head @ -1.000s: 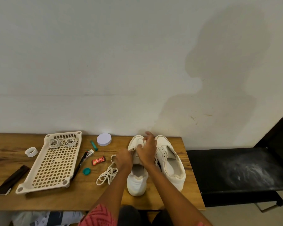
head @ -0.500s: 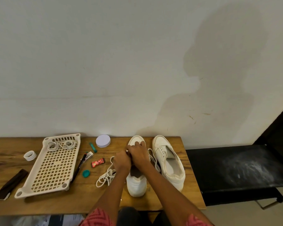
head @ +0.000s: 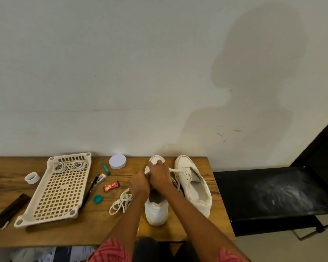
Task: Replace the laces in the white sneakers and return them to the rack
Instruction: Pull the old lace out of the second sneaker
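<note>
On the wooden surface [head: 45, 235], close to the person's body, the left sneaker [head: 156, 210] stands heel toward them, and both hands meet over its eyelet area. The left hand [head: 139, 184] and right hand [head: 160, 175] are each closed around something at the tongue, most likely the lace, though the fingers hide it, so I can't tell what each grip contains. A lace [head: 175, 169] trails from the right grip toward the second sneaker [head: 192, 184] just beside it. A loose lace bundle [head: 121, 202] lies just left of the left grip. The lace should be light, limp and a bit slippery, best pinched at its stiff tip; the shoe looks soft-sided and light. Both forearms reach forward, wrists bent downward, knuckles up.
</note>
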Motion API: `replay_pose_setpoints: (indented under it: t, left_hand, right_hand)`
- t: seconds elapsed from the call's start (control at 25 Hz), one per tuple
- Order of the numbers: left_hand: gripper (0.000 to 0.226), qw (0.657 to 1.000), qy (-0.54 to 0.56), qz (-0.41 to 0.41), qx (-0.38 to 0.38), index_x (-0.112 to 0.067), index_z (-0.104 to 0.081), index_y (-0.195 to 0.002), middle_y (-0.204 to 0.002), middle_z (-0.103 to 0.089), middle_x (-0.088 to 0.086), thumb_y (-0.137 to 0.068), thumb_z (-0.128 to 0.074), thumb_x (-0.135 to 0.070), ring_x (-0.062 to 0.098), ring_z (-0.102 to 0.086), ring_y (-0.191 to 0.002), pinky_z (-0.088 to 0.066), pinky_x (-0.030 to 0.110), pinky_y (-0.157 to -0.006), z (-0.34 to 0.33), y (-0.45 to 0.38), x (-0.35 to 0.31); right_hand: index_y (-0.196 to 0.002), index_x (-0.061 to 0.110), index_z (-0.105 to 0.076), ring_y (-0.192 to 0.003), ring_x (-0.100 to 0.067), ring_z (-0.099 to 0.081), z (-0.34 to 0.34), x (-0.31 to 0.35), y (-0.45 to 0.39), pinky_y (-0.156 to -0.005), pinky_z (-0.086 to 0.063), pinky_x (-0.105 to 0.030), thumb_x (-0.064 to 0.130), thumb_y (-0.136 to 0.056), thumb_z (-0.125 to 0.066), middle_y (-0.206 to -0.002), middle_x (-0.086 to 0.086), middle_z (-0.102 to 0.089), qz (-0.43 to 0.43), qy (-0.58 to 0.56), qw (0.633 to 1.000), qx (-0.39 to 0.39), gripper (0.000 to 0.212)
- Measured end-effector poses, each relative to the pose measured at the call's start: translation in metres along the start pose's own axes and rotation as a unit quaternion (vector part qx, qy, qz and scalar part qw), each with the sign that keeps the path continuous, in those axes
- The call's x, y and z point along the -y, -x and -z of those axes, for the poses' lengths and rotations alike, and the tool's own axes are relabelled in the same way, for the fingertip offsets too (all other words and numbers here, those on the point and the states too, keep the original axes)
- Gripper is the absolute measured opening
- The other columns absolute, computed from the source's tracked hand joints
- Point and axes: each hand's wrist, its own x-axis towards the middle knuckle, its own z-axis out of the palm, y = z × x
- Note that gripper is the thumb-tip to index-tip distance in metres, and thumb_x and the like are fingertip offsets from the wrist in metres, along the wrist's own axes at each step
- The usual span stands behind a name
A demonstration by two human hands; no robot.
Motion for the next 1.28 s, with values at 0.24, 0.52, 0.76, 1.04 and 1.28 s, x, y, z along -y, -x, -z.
replay_pose_setpoints:
  t: [0.24, 0.52, 0.76, 1.04, 1.28]
  left_hand:
    - [0.021, 1.0, 0.008, -0.013, -0.01, -0.01, -0.062, -0.108, -0.108, -0.065, 0.006, -0.098, -0.044, -0.017, 0.015, -0.062, -0.095, -0.045, 0.018, -0.073, -0.001, -0.003, 0.002]
    - [0.025, 1.0, 0.007, -0.011, -0.01, -0.009, -0.06, -0.11, -0.107, -0.065, 0.007, -0.099, -0.044, -0.024, 0.016, -0.062, -0.095, -0.048, 0.022, -0.077, -0.001, -0.002, 0.003]
    - [0.035, 1.0, 0.018, -0.007, -0.008, -0.008, -0.063, -0.109, -0.105, -0.066, 0.007, -0.1, -0.038, -0.031, 0.017, -0.06, -0.093, -0.043, 0.023, -0.071, -0.002, 0.0, 0.002]
    - [0.022, 1.0, 0.013, 0.008, 0.015, -0.009, -0.061, -0.108, -0.108, -0.065, 0.006, -0.097, -0.048, -0.024, 0.018, -0.063, -0.097, -0.049, 0.023, -0.078, 0.0, -0.001, 0.003]
    - [0.027, 1.0, 0.02, 0.023, 0.007, -0.006, -0.063, -0.107, -0.104, -0.066, 0.01, -0.098, -0.045, -0.025, 0.019, -0.063, -0.094, -0.05, 0.024, -0.076, -0.001, -0.005, 0.011]
  right_hand:
    - [-0.097, 0.019, -0.069, -0.091, -0.018, -0.064, -0.014, 0.007, 0.006, -0.071, -0.051, -0.029, 0.036, -0.064, -0.081, -0.086, -0.003, -0.072, 0.008, 0.194, 0.981, 0.023, 0.038]
    - [-0.131, 0.011, -0.046, -0.119, -0.028, -0.048, -0.007, -0.007, -0.007, -0.097, -0.036, -0.037, 0.018, -0.093, -0.048, -0.119, -0.012, -0.062, 0.049, 0.092, 0.994, -0.023, 0.038]
    - [-0.123, 0.019, -0.054, -0.11, -0.027, -0.053, 0.024, -0.052, -0.01, -0.095, -0.042, -0.043, 0.003, -0.086, -0.05, -0.107, -0.008, -0.064, -0.412, -0.38, 0.769, -0.308, 0.041]
    - [-0.14, 0.014, -0.037, -0.119, -0.029, -0.047, 0.005, 0.004, -0.009, -0.105, -0.03, -0.039, 0.015, -0.091, -0.052, -0.118, -0.012, -0.061, 0.007, 0.055, 0.997, 0.046, 0.051]
    - [-0.132, 0.012, -0.045, -0.117, -0.03, -0.05, -0.007, 0.002, -0.014, -0.105, -0.028, -0.04, 0.022, -0.092, -0.051, -0.118, -0.013, -0.062, 0.041, 0.096, 0.994, 0.013, 0.042]
